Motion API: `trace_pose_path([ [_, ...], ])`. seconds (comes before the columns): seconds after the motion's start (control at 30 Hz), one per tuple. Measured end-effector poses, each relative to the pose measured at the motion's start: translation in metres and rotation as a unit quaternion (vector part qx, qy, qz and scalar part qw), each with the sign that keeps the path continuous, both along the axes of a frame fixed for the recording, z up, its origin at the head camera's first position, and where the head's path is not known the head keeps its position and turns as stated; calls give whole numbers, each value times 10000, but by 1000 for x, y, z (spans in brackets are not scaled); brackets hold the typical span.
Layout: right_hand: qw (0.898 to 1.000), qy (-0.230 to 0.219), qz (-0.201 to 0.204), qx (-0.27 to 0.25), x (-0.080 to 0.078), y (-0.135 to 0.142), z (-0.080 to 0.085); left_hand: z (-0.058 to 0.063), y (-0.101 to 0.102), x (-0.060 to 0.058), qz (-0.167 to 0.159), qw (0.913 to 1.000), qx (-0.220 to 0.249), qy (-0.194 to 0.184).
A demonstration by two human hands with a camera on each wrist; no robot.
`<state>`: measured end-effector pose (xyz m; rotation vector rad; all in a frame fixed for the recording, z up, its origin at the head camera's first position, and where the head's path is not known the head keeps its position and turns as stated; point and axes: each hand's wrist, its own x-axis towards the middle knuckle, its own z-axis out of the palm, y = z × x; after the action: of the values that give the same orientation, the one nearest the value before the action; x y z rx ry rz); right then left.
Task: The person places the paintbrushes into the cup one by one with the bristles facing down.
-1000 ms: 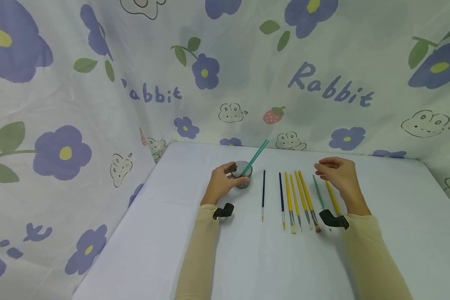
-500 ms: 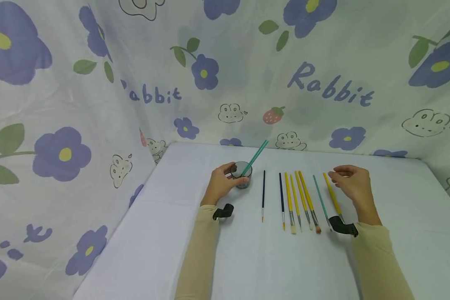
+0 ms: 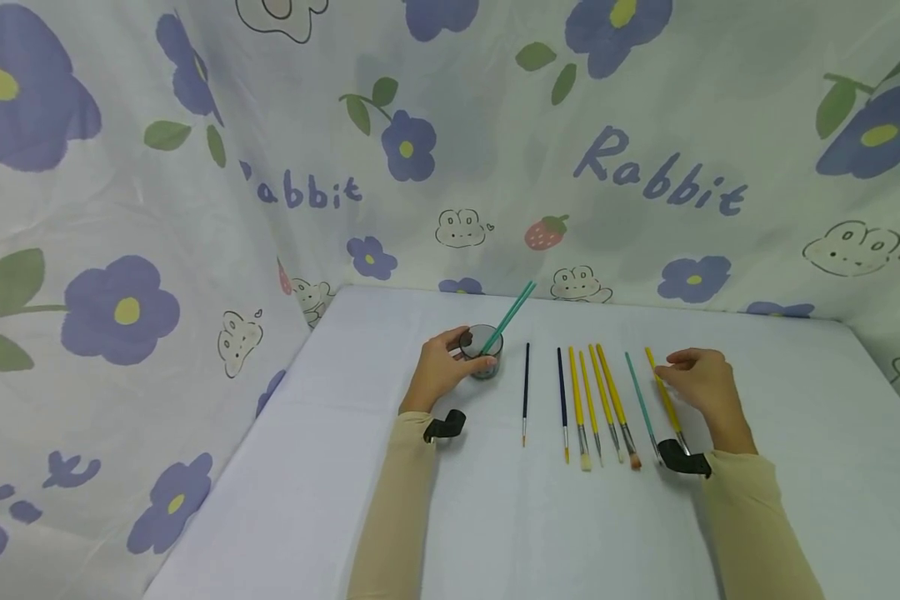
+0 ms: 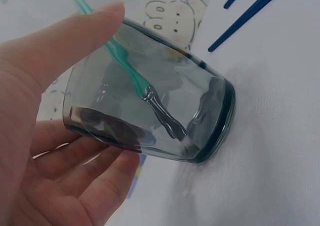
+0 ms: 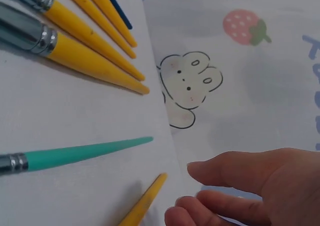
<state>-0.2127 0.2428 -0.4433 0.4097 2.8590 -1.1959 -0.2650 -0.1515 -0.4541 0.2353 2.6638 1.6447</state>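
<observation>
My left hand (image 3: 437, 371) grips a smoky clear glass (image 4: 200, 91), thumb on the near side and fingers around the far side. Two turquoise paintbrushes (image 3: 512, 310) lean in it, handles sticking out past the rim. Over at the right, my right hand (image 3: 707, 385) hovers by the rightmost yellow paintbrush (image 3: 669, 404), fingertips right at its handle in the head view. The right wrist view shows a gap between thumb and fingers, with that brush's handle end (image 5: 150, 191) just beyond them. To its left lies a turquoise paintbrush (image 3: 641, 392).
Several yellow paintbrushes (image 3: 576, 392) lie side by side mid-table, bristles toward me. Left of them are two dark blue paintbrushes, one nearer (image 3: 562, 392) and one closer to the glass (image 3: 527, 387). A printed cloth (image 3: 495, 167) hangs behind the white table (image 3: 307, 467).
My right hand has moved right, away from above the turquoise paintbrush, then down toward the rightmost yellow one. The left hand stays on the glass.
</observation>
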Motion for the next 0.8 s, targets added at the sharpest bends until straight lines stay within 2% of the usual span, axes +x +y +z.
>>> trace_pose_path([
  [0.4,9983,-450,189,323,-1,-1,-4,-2,0,-1,17,10000,-30,42],
  [0.63,9944,-886,333,476,-1,0,-5,-3,0,-1,24,10000,-9,37],
  [0.8,9928,-888,493,630,-2,2,-5,-3,0,-1,-10,10000,3,24],
])
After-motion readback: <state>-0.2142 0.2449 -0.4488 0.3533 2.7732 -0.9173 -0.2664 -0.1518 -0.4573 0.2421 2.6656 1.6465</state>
